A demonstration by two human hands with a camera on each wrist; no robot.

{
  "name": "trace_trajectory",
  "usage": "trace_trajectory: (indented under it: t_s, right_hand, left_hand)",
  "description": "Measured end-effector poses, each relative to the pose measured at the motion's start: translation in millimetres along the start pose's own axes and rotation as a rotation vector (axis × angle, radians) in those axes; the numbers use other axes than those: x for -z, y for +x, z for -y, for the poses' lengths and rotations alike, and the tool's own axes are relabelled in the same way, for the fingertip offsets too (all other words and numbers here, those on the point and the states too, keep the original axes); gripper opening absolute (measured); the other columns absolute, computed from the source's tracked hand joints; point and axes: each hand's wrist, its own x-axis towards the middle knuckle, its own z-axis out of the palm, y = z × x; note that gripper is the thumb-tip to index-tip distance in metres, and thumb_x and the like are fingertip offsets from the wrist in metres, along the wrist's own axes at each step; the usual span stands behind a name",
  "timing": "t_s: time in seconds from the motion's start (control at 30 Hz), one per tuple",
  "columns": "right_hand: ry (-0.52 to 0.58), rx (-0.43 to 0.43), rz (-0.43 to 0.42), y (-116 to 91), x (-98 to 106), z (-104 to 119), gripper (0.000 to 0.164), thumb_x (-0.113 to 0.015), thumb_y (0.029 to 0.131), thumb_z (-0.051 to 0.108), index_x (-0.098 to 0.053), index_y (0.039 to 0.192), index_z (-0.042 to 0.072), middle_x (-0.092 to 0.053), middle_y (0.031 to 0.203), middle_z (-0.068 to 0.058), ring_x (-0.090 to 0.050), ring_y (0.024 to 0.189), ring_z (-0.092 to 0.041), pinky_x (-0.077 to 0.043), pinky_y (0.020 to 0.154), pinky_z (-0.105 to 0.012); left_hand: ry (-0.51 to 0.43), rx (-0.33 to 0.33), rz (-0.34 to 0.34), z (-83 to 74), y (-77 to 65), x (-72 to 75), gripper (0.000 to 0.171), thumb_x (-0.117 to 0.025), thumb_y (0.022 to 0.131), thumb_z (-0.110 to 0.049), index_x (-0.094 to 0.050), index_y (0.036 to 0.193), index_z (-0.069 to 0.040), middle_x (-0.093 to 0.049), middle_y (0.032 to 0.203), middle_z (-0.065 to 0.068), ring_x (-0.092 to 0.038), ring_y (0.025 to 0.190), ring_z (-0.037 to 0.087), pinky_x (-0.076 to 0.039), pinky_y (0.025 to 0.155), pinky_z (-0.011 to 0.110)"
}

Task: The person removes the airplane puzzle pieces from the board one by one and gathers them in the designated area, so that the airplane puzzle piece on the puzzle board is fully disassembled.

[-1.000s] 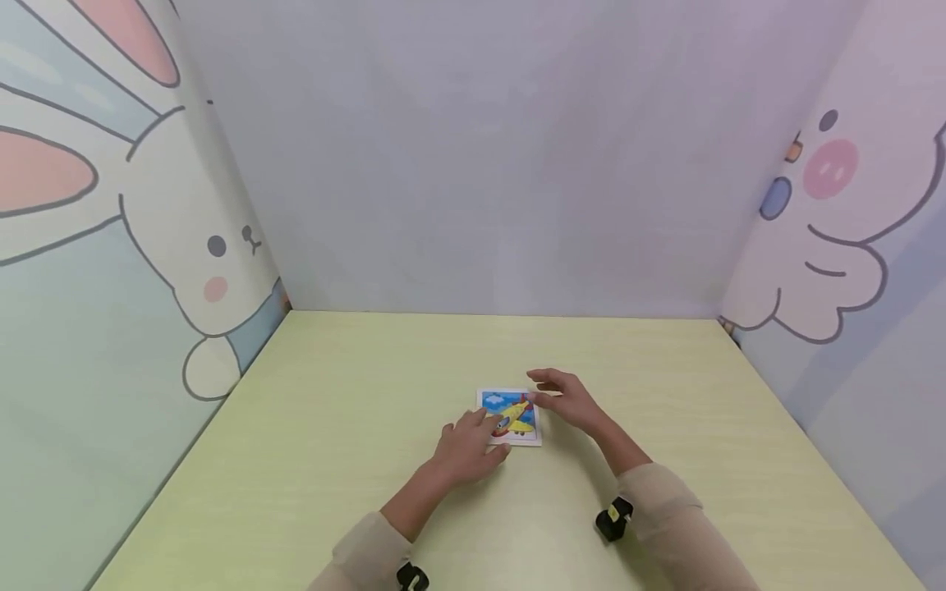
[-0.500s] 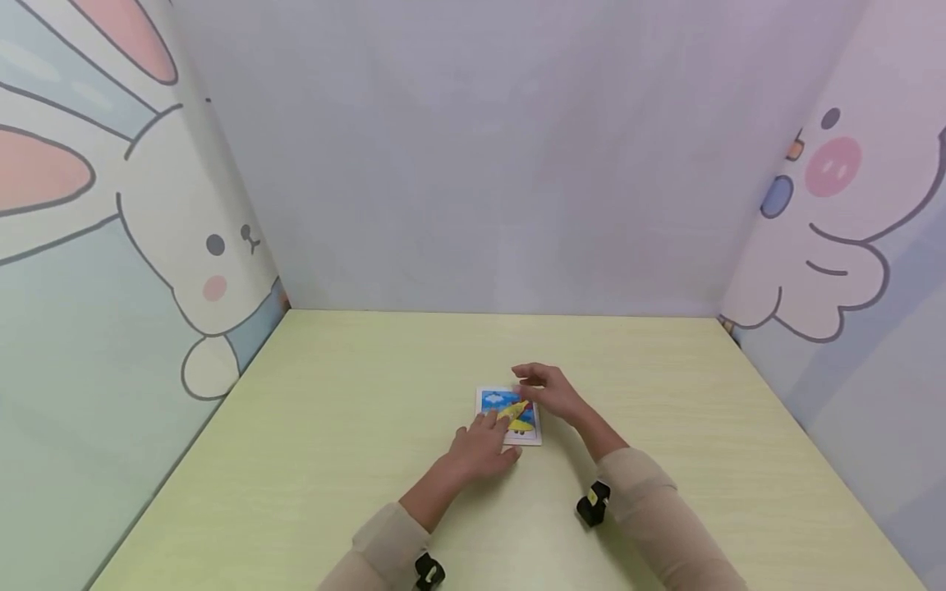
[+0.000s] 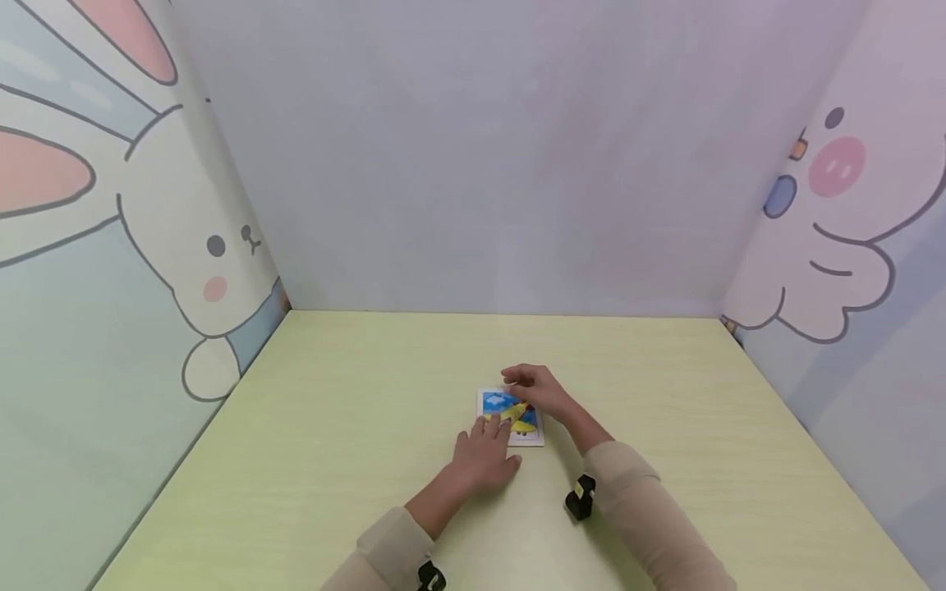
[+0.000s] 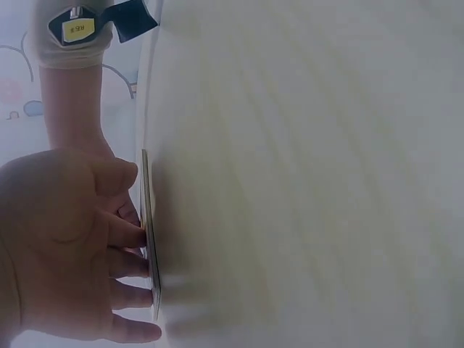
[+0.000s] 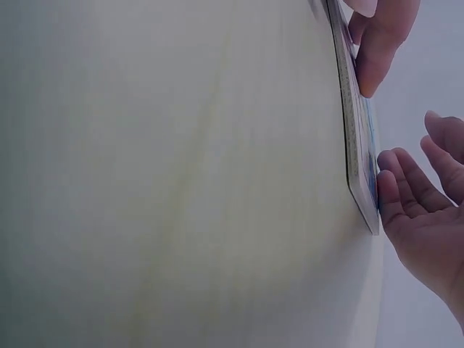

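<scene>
A small square picture board (image 3: 528, 440) with a white border lies on the pale yellow-green table. Its print shows a yellow aeroplane and blue sky. My left hand (image 3: 484, 458) rests on its lower left part with straight, spread fingers, hiding much of the print. Over the upper right edge my right hand (image 3: 539, 389) has loosely bent fingers. In the right wrist view, the fingertips of that right hand (image 5: 428, 203) touch the board (image 5: 360, 152) near its edge. The thin board edge (image 4: 150, 232) also shows in the left wrist view, beside my left hand (image 4: 65, 246).
The table (image 3: 355, 394) extends to a plain grey wall (image 3: 473, 164) at the back. Side panels carry a cartoon rabbit (image 3: 199, 254) on the left and a pink-cheeked cartoon figure (image 3: 835, 222) on the right. Black wrist cameras (image 3: 580, 497) hang at both sleeves.
My right hand has moved left from beside the board to over its upper edge. The left hand has shifted slightly right and down across the print. The board has stayed nearly still.
</scene>
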Motion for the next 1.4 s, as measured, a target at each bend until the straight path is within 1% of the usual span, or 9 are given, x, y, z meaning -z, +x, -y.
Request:
trace_trajectory:
  t_s: [0.07, 0.17, 0.4, 0.53, 0.67, 0.77, 0.97, 1.2, 1.4]
  right_hand:
    - [-0.034, -0.024, -0.017, 5.8, -1.4, -5.5, 0.031, -0.061, 0.09, 0.009, -0.06, 0.12, 0.001, -0.062, 0.105, -0.009, -0.057, 0.088, -0.021, -0.049, 0.077, -0.032]
    - [-0.085, -0.042, -0.026, 10.6, -3.7, -6.2, 0.029, -0.064, 0.089, 0.011, -0.063, 0.117, 0.005, -0.063, 0.1, -0.003, -0.055, 0.087, -0.02, -0.047, 0.078, -0.032]
    - [-0.226, -0.032, 0.049, 18.1, -10.5, -4.1, 0.025, -0.067, 0.086, 0.011, -0.067, 0.11, 0.006, -0.059, 0.086, -0.001, -0.052, 0.076, -0.018, -0.046, 0.066, -0.028]
    - [-0.283, -0.048, 0.079, 21.9, -14.2, -1.0, 0.022, -0.069, 0.084, 0.012, -0.069, 0.105, 0.007, -0.058, 0.083, -0.001, -0.051, 0.076, -0.018, -0.044, 0.066, -0.028]
    - [-0.301, -0.072, 0.087, 23.7, -16.1, 2.4, 0.018, -0.069, 0.084, 0.012, -0.069, 0.101, 0.009, -0.058, 0.086, -0.002, -0.052, 0.077, -0.019, -0.046, 0.067, -0.03]
    - [-0.321, -0.064, 0.085, 23.5, -16.9, 4.5, 0.016, -0.069, 0.083, 0.012, -0.069, 0.098, 0.008, -0.058, 0.087, -0.004, -0.052, 0.078, -0.02, -0.046, 0.067, -0.032]
    - [-0.309, -0.105, 0.086, 24.9, -17.9, 7.7, 0.012, -0.07, 0.082, 0.012, -0.068, 0.094, 0.011, -0.057, 0.088, -0.003, -0.052, 0.08, -0.02, -0.046, 0.07, -0.033]
    - [-0.305, -0.118, 0.109, 26.7, -19.9, 9.5, 0.01, -0.072, 0.08, 0.009, -0.067, 0.088, 0.007, -0.057, 0.083, -0.003, -0.052, 0.073, -0.018, -0.045, 0.065, -0.03]
    - [-0.316, -0.125, 0.115, 25.3, -19.8, 14.0, 0.01, -0.072, 0.08, 0.008, -0.066, 0.088, 0.007, -0.055, 0.082, -0.003, -0.052, 0.072, -0.018, -0.045, 0.065, -0.03]
  left_hand:
    - [0.006, 0.005, 0.007, -0.4, -0.5, 0.0, 0.064, -0.049, 0.092, -0.047, -0.038, 0.142, -0.009, -0.029, 0.148, 0.01, -0.027, 0.133, 0.032, -0.032, 0.096, 0.054]
    - [0.009, 0.013, 0.017, -1.2, -1.5, 0.5, 0.064, -0.049, 0.093, -0.047, -0.037, 0.143, -0.01, -0.028, 0.149, 0.008, -0.026, 0.134, 0.031, -0.032, 0.096, 0.054]
    - [0.039, 0.019, 0.025, -3.2, -1.9, 1.6, 0.063, -0.048, 0.093, -0.047, -0.037, 0.143, -0.011, -0.029, 0.149, 0.008, -0.027, 0.134, 0.03, -0.033, 0.095, 0.054]
    - [0.058, 0.024, 0.032, -3.5, -2.2, 2.4, 0.063, -0.047, 0.093, -0.049, -0.036, 0.143, -0.012, -0.028, 0.149, 0.007, -0.026, 0.134, 0.029, -0.033, 0.095, 0.053]
    - [0.062, 0.023, 0.034, -2.7, -2.6, 4.4, 0.063, -0.048, 0.093, -0.048, -0.037, 0.143, -0.012, -0.028, 0.149, 0.007, -0.027, 0.134, 0.029, -0.034, 0.094, 0.054]
    - [0.061, 0.018, 0.038, -2.0, -2.4, 5.0, 0.063, -0.048, 0.093, -0.048, -0.036, 0.143, -0.012, -0.028, 0.149, 0.007, -0.027, 0.134, 0.029, -0.034, 0.094, 0.054]
    - [0.055, 0.014, 0.057, -0.3, -1.1, 5.1, 0.064, -0.047, 0.093, -0.049, -0.035, 0.144, -0.012, -0.027, 0.15, 0.007, -0.026, 0.134, 0.029, -0.033, 0.094, 0.054]
    - [0.02, 0.003, 0.063, 1.9, -1.7, 6.7, 0.064, -0.048, 0.093, -0.047, -0.035, 0.144, -0.01, -0.026, 0.15, 0.008, -0.025, 0.134, 0.031, -0.035, 0.093, 0.053]
    - [-0.001, -0.006, 0.056, 1.9, -2.8, 10.3, 0.064, -0.05, 0.093, -0.046, -0.036, 0.144, -0.01, -0.028, 0.149, 0.009, -0.027, 0.133, 0.032, -0.036, 0.092, 0.053]
